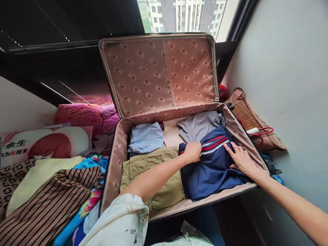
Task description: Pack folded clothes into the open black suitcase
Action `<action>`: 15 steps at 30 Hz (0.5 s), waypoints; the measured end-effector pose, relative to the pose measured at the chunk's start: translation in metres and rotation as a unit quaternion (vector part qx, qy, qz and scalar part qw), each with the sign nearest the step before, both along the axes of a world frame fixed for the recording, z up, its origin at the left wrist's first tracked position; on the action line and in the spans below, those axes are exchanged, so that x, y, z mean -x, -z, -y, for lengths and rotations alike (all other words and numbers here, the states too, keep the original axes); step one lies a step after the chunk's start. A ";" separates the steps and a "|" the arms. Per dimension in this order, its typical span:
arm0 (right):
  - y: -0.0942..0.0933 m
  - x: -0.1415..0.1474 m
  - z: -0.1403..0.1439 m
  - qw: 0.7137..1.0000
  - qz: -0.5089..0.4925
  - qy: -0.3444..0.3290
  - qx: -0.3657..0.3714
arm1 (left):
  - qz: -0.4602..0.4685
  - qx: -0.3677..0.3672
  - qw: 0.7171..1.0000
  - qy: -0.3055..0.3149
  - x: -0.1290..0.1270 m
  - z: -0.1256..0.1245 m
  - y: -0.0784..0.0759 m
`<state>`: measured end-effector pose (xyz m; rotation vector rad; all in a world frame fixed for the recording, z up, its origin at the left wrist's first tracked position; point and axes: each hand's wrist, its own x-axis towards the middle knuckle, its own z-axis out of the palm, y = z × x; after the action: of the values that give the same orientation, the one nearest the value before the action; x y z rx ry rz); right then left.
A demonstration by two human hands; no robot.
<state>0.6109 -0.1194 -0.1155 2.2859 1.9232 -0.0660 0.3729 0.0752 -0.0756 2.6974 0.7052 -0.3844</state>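
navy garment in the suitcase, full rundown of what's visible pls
The navy garment is soft woven-looking fabric, folded into a rumpled bundle, with red and white stripes near its top edge. It lies in the right front part of the open suitcase, partly over the khaki shorts and below a grey garment. The left hand grips its upper left edge; the right hand presses flat on its right side.

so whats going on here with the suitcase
A person has both hands in an open suitcase. The left hand grips the edge of a folded navy garment with red and white stripes, while the right hand lies flat on it. Khaki shorts, a light blue top and a grey one lie packed around it.
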 end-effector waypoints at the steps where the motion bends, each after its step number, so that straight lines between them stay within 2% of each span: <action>1: -0.007 0.005 0.000 1.000 0.003 -0.009 -0.005 | 0.013 -0.029 0.999 0.013 0.001 0.014 -0.001; 5: -0.037 0.014 -0.003 0.996 -0.030 -0.066 -0.048 | 0.117 -0.174 0.973 0.093 0.018 0.074 0.005; 8: -0.056 0.013 -0.009 0.990 -0.046 -0.111 -0.072 | 0.120 -0.211 0.962 0.121 0.028 0.103 0.012; 10: -0.061 0.008 -0.019 0.987 -0.058 -0.134 -0.062 | 0.103 -0.187 0.966 0.145 0.031 0.111 0.011; 12: -0.058 0.001 -0.033 0.986 -0.098 -0.130 -0.032 | 0.090 -0.146 0.972 0.163 0.029 0.107 0.007; 13: -0.054 -0.003 -0.040 0.985 -0.130 -0.111 -0.016 | 0.085 -0.126 0.976 0.157 0.027 0.102 0.004; 15: -0.042 -0.012 -0.052 0.977 -0.205 -0.049 -0.001 | 0.075 -0.091 0.988 0.105 0.022 0.086 -0.002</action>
<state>0.6225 -0.0670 -0.0735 2.3137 2.2189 -0.5655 0.3512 -0.0110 -0.0732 2.9457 0.4342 -0.1713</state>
